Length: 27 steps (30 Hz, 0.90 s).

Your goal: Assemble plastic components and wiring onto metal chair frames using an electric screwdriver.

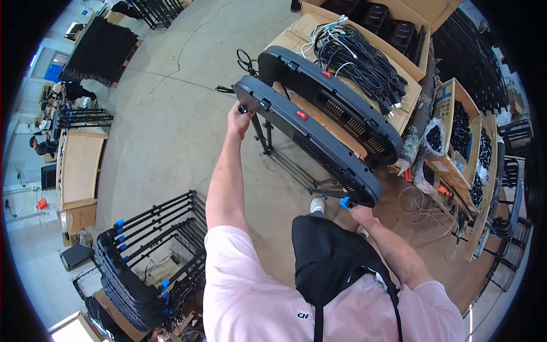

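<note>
The near casing (319, 139) is held aloft in both hands: its left end is gripped by the left hand (240, 121), and its right end appears to be clasped by the right hand (363, 215), just beside a blue piece (345, 203). A red switch (301, 115) is already fitted, so assembly is judged well advanced — whether anything inside is left undone cannot be told. Setting the near casing down is not yet done. Just beyond it, a far casing (373, 108) is seen, then cables (356, 57) heaped on cardboard (290, 37). Room is tight to its right, where a carton (453, 171) is placed, and tubing (261, 137) is found below its left end; bare floor (176, 114) is offered to its left — bounded nearer by stacked frames (128, 273).
</note>
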### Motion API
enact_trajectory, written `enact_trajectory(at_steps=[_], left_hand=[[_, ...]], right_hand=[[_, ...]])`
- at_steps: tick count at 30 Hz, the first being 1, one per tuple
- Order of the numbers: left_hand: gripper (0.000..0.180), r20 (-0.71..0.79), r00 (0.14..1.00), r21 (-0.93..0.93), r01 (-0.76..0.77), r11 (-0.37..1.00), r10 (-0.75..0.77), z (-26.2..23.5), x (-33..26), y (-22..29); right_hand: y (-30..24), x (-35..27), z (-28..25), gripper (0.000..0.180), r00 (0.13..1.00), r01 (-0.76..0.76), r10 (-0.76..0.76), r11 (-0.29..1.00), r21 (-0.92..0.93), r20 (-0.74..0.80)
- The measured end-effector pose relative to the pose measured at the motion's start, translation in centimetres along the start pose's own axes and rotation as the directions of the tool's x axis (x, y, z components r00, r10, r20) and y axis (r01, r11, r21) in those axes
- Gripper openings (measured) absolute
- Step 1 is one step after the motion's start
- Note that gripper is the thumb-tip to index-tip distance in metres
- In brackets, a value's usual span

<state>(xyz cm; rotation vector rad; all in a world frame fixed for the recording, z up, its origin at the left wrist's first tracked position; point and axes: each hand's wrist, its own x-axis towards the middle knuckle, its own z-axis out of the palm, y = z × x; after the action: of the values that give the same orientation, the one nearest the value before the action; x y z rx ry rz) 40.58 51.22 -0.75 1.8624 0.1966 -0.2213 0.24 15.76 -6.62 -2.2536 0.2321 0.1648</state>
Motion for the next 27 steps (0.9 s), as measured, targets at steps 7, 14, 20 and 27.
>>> enact_trajectory(at_steps=[7,14,20,27], left_hand=[[0.053,0.009,1.000,0.022,-0.006,1.000,0.006,0.6,2.9,-1.0],[0.078,-0.278,0.961,0.242,0.075,0.967,-0.005,2.1,-2.1,-7.7],[0.049,0.110,0.935,0.650,0.188,0.736,-0.336,6.5,-24.1,-27.0],[0.053,0.310,0.374,0.779,0.427,0.459,-0.874,13.3,-44.5,-29.8]], right_hand=[[0.2,1.9,-1.3,0.033,0.993,-0.051,0.020,0.962,-0.268,-0.118],[-2.1,1.9,-5.9,0.037,0.938,-0.262,0.334,0.854,-0.450,0.089],[6.2,-7.9,-6.9,0.035,0.873,-0.382,0.457,0.859,-0.342,0.172],[18.2,-18.3,-8.4,0.032,0.789,-0.503,0.594,0.772,-0.389,0.158]])
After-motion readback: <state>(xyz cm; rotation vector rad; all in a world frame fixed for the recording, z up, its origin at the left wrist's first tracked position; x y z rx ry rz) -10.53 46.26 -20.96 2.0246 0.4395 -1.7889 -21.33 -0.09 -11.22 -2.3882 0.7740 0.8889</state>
